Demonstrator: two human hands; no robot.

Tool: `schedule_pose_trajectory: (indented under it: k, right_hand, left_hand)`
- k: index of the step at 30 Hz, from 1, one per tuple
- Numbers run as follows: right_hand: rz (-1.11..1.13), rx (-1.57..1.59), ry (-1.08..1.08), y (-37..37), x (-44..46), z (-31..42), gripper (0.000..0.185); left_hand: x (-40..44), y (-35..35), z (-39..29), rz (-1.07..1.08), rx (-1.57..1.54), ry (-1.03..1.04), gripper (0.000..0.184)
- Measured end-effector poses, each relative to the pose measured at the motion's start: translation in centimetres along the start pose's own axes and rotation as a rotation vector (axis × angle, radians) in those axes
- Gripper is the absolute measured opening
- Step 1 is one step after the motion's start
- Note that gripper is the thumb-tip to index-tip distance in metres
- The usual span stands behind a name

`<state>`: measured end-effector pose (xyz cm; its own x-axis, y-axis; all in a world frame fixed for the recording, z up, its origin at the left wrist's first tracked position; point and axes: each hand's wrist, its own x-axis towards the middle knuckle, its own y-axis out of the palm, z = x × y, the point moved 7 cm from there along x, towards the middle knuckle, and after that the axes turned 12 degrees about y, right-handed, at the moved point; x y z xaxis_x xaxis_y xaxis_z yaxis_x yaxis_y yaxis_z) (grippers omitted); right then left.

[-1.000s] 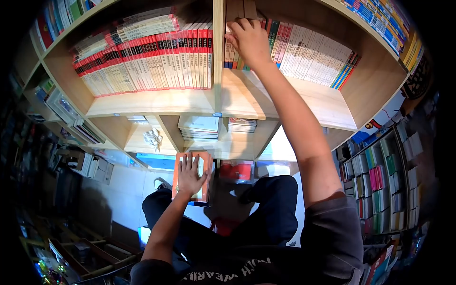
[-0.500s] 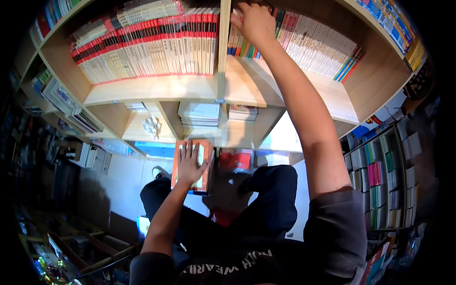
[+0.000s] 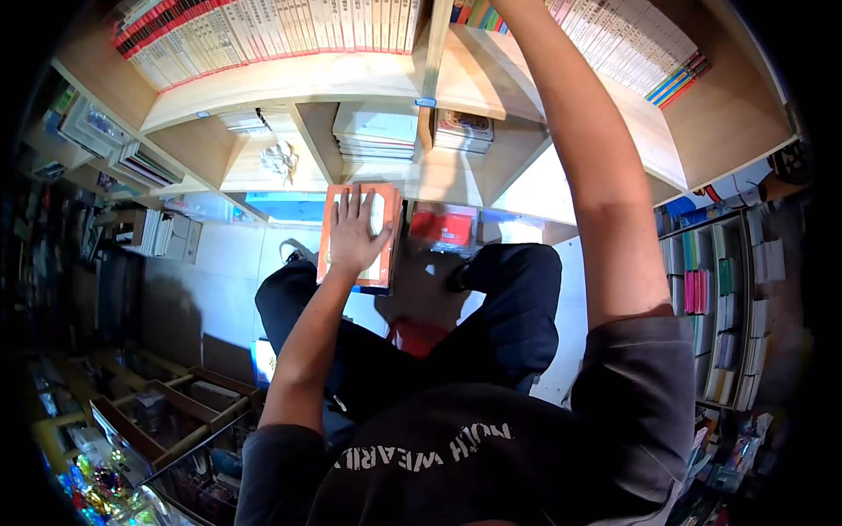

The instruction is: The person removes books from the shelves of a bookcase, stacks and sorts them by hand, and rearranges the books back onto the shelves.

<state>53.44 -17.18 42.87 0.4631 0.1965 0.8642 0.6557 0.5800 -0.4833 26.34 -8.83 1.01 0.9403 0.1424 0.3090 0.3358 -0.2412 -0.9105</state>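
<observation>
My left hand (image 3: 355, 238) lies flat with fingers spread on the orange cover of the top book (image 3: 377, 274) in a stack. That stack rises in front of the lower shelf, between my knees and the shelving. My right arm (image 3: 605, 167) stretches up toward the upper right compartment, and the hand itself is cut off by the top edge of the view. Nearest to its wrist are a row of colourful book spines (image 3: 481, 15) and a row of white-spined books (image 3: 627, 44).
Red-and-white-spined books (image 3: 254, 39) fill the upper left compartment. Below are piles of books (image 3: 375, 131), a smaller pile (image 3: 463, 130) and crumpled white paper (image 3: 279, 159). A red package (image 3: 443, 226) lies low by my feet. Another bookshelf (image 3: 719, 307) stands at the right.
The view has tilted down, so the shelves sit higher in it. My right hand has passed out of view at the top. My left hand stays flat on the orange book.
</observation>
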Motion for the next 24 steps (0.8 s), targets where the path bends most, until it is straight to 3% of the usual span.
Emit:
schedule_pose_trajectory:
  k: [8,10,19,24]
  right_hand:
    - [-0.253,0.051,-0.095,-0.4,-0.9,0.1,0.027]
    - [-0.105,-0.056,-0.032,0.9,-0.4,0.0,0.029]
    - [-0.183,-0.029,-0.061,0.6,-0.3,0.0,0.027]
    - [-0.049,-0.012,-0.011,0.3,0.2,-0.1,0.022]
  left_hand:
    - [-0.2,0.1,0.0,-0.026,0.000,0.027,0.081]
    - [-0.1,-0.2,-0.1,-0.028,-0.001,0.029,0.081]
    - [-0.1,-0.1,-0.1,-0.001,0.009,0.013,0.081]
    - [-0.1,0.0,-0.2,0.000,0.008,0.012,0.081]
